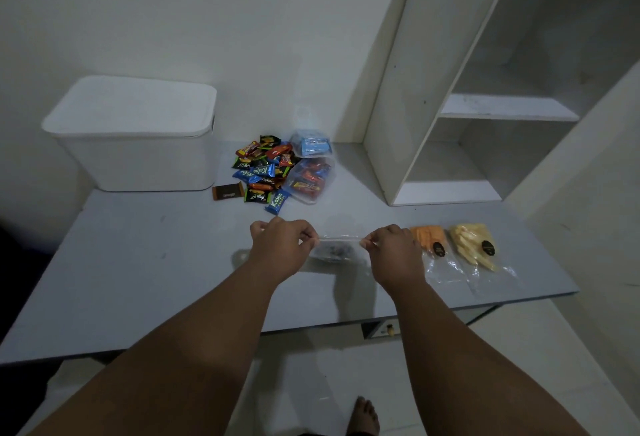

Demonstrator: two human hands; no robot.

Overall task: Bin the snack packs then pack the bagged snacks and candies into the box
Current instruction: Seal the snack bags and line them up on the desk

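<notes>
Head view: we see a grey table [138,262] with a white shelf unit [398,89] at back right, a lidded white box [138,144] at back left, and beside the box a loose pile of snack packs [258,172] with a clear bag of red candies [308,179] touching its right side. Near the front edge, left hand [277,245] and right hand [394,252] each pinch a top corner of a small clear bag [336,250] stretched between them. Just right lie an orange snack bag [427,238] and a yellow snack bag [471,241], flat, side by side.
</notes>
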